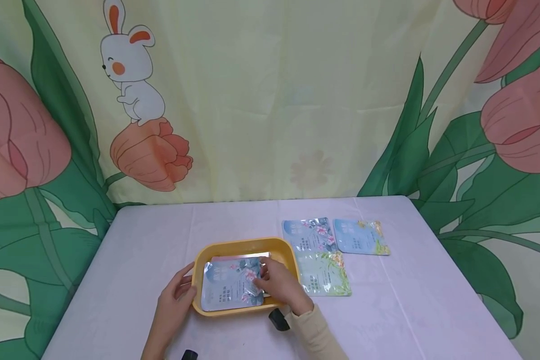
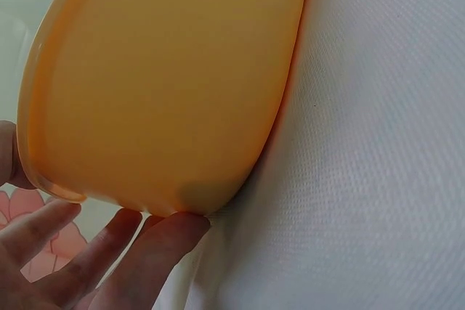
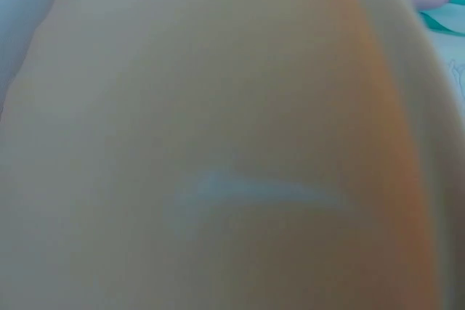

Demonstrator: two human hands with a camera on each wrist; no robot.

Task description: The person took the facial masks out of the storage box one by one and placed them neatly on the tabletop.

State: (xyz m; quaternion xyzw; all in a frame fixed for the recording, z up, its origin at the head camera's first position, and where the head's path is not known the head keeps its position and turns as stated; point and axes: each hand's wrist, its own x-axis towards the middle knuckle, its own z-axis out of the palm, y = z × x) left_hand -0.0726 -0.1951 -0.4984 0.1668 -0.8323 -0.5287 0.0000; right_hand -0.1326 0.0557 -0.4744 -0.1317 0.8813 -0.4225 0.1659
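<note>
A yellow tray (image 1: 234,314) sits on the table with flat sachets in it. The top sachet (image 1: 227,285) is blue with pink flowers; others beneath it are mostly hidden. My left hand (image 1: 173,300) grips the tray's left end, thumb at the rim and fingers against the outer wall. In the left wrist view the fingers (image 2: 156,255) touch the wall's lower end. Reaching over the tray's right side, my right hand (image 1: 281,282) pinches the blue sachet's right edge. The right wrist view holds only a blurred close-up of the tray wall (image 3: 218,107).
Right of the tray lie a blue flowered sachet (image 1: 308,235), a light-blue sachet (image 1: 360,237) and a green sachet (image 1: 324,275), close together. The white-covered table (image 1: 409,320) ends at a printed curtain (image 1: 270,100) behind.
</note>
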